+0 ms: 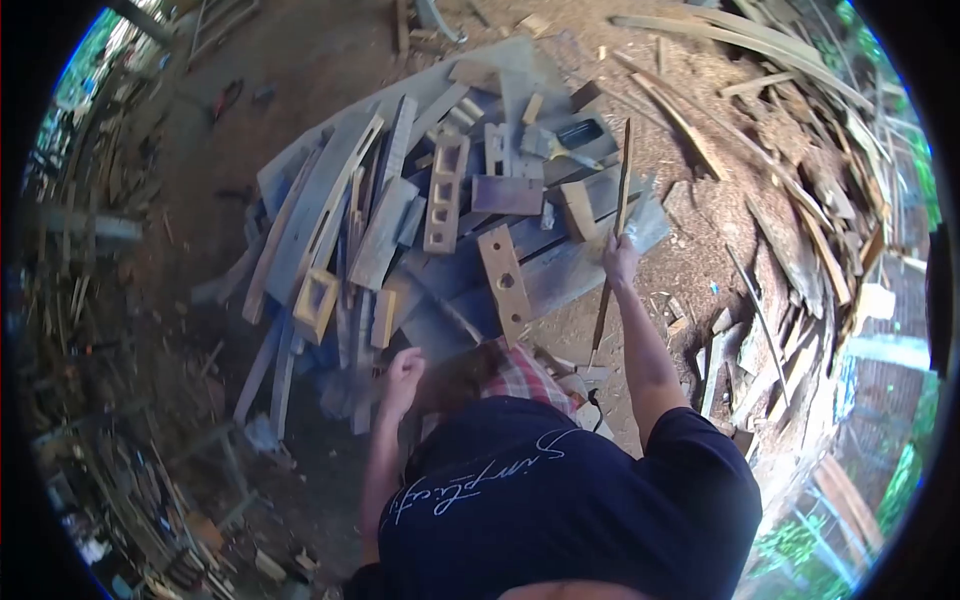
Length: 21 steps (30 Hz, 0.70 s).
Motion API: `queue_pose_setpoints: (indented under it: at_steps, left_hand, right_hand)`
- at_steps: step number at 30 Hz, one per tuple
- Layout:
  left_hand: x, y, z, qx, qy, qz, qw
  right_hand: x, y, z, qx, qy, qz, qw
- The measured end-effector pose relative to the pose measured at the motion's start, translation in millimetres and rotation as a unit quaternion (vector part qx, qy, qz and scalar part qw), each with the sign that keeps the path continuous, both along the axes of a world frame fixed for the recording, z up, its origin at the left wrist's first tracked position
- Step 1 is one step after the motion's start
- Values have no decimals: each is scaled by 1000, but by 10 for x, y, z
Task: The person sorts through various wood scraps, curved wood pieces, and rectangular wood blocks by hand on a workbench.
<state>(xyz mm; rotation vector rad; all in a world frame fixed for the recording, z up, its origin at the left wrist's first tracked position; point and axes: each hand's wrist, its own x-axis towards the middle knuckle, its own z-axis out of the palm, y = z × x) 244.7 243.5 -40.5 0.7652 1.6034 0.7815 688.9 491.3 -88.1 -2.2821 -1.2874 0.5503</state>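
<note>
My right hand [620,256] is closed around a long, thin wooden strip [626,170], which sticks out above and below the fist, past the right edge of the work table [520,62]. Fingers curled, my left hand [405,368] hovers by the table's near edge and shows nothing in it. Close to it lies a small yellowish wood block [383,318]. On the table are a brown block with holes [503,283], a long wooden piece with square openings [446,195] and a dark purplish rectangular block [507,195].
Long boards [335,200] cover the table's left side. A hollow wooden frame [316,305] sits near their front ends. What looks like a paintbrush [560,148] lies by a dark tray [588,138]. Scrap wood [800,230] heaps up on the right, with more offcuts [130,480] at lower left.
</note>
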Motion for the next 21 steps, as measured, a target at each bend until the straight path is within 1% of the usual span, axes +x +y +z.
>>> queue_pose_setpoints:
  at_steps: [1, 2, 4, 5, 6, 8, 10, 12, 14, 15, 16, 17, 18, 20, 21]
  left_hand:
    - [69, 35, 4, 14, -7, -14, 1000]
    - [121, 52, 21, 4, -3, -5, 1000]
    - [179, 126, 137, -12, 53, -49, 997]
    - [171, 124, 77, -12, 96, -65, 993]
    - [167, 128, 42, -17, 97, -59, 993]
    - [158, 125, -26, -13, 124, -68, 990]
    - [170, 156, 8, -17, 136, -64, 989]
    - [168, 191, 35, -14, 144, -67, 987]
    - [179, 235, 21, 11, 172, -75, 982]
    - [187, 278, 34, 17, 162, -88, 983]
    - [205, 322, 64, 37, 221, -133, 966]
    - [242, 380, 89, 62, 277, -175, 943]
    - [280, 453, 86, 77, 262, -191, 943]
    - [354, 611, 76, 163, 332, -260, 892]
    - [394, 710, 125, 174, 327, -285, 884]
  right_hand:
    - [-23, 50, -22, -10, -25, 27, 999]
    - [-49, 81, -37, -18, -50, 52, 997]
    - [-149, 107, -1, -47, -36, 84, 995]
    - [-200, 76, 1, 4, -39, 78, 996]
    - [-237, 45, -4, 55, -42, 71, 995]
    - [-234, 9, 8, 30, -47, 96, 994]
    - [-229, -46, -32, 64, -45, 119, 990]
    - [-264, -79, -28, 66, -49, 112, 990]
    - [-263, -169, 70, 47, -66, 98, 992]
    - [-265, -208, 138, 44, -47, 103, 993]
    - [-208, -229, 42, 82, -78, 139, 984]
    - [-103, -298, -19, 69, -59, 129, 987]
    - [-152, -345, 38, 59, -41, 117, 991]
    - [-170, -417, 124, 52, -25, 97, 994]
    - [-197, -471, 168, 60, -31, 92, 993]
